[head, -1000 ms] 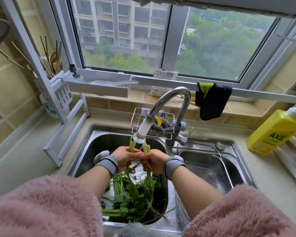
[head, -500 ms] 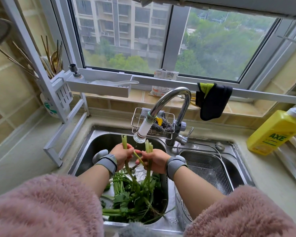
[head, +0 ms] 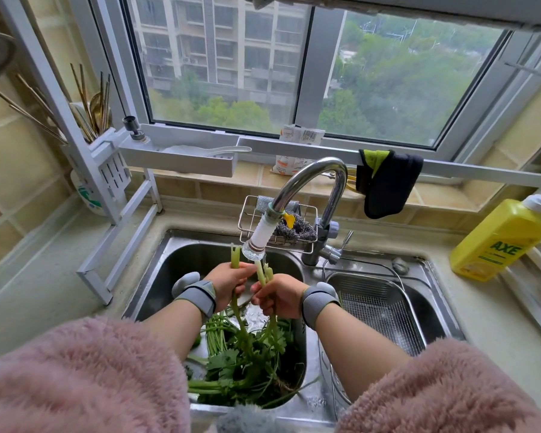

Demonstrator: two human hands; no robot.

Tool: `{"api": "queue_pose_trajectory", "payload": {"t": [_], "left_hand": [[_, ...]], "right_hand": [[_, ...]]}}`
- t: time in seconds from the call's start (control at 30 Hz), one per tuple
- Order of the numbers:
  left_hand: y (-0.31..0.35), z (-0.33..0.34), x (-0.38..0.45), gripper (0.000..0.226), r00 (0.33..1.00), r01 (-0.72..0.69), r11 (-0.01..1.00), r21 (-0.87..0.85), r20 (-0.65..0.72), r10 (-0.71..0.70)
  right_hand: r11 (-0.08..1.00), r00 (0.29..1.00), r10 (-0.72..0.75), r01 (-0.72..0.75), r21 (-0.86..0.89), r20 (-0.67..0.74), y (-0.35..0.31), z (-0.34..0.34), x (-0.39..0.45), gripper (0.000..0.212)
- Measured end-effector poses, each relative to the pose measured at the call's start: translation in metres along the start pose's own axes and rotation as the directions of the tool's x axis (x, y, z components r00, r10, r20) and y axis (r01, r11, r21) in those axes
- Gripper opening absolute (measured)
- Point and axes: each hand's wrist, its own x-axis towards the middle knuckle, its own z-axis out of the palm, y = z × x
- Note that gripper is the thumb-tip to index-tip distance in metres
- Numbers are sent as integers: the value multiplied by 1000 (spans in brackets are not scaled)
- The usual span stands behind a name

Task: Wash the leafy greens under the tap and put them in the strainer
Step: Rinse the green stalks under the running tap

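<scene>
Over the left sink basin [head: 169,276], my left hand [head: 228,281] grips a pale green stalk [head: 235,256] whose cut end points up beside the tap nozzle [head: 258,242]. My right hand [head: 278,296] grips other stalks [head: 264,271] right under the nozzle. Water runs down between the hands. The stalks' leafy ends hang into a pile of leafy greens [head: 244,364] lying in the basin. The metal mesh strainer [head: 378,304] sits in the right basin, and I see nothing in it.
A chrome tap [head: 319,176] arches over the sink, with a wire sponge rack [head: 275,226] behind it. A yellow dish soap bottle [head: 500,239] stands on the right counter. A black cloth [head: 388,182] hangs on the sill rail. A white utensil rack [head: 107,170] stands at left.
Both hands have drawn slightly apart and the stalks have shifted under the nozzle; the left stalk now sticks up higher beside the tap.
</scene>
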Motion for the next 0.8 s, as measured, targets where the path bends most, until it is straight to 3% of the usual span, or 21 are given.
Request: {"api": "queue_pose_trajectory", "payload": {"t": [0.13,0.3,0.43,0.53,0.67,0.8], "left_hand": [[3,4,-2,13,998,15,1000,10,53,-15],[0,1,0,31,997,5,998,68,-71,0],[1,0,3,24,975,-20,996,87,-221,39],[2,-5,3,15,965,-39,993,113,-254,67],[3,-8,0,23,968,-35,978,206,-238,85],[7,-7,-5,14,985,-32,977,212,-158,66]], "right_hand": [[999,997,24,-22,-29,79,-1,2,-2,28],[998,987,-9,-2,68,160,-4,-2,-4,31],[996,993,-55,48,70,103,-5,-3,-2,25],[999,999,-46,46,-15,-2,-5,-1,0,29],[995,992,-13,0,-103,-126,-9,5,2,39],[994,995,96,-95,-60,3,-15,4,-1,38]]}}
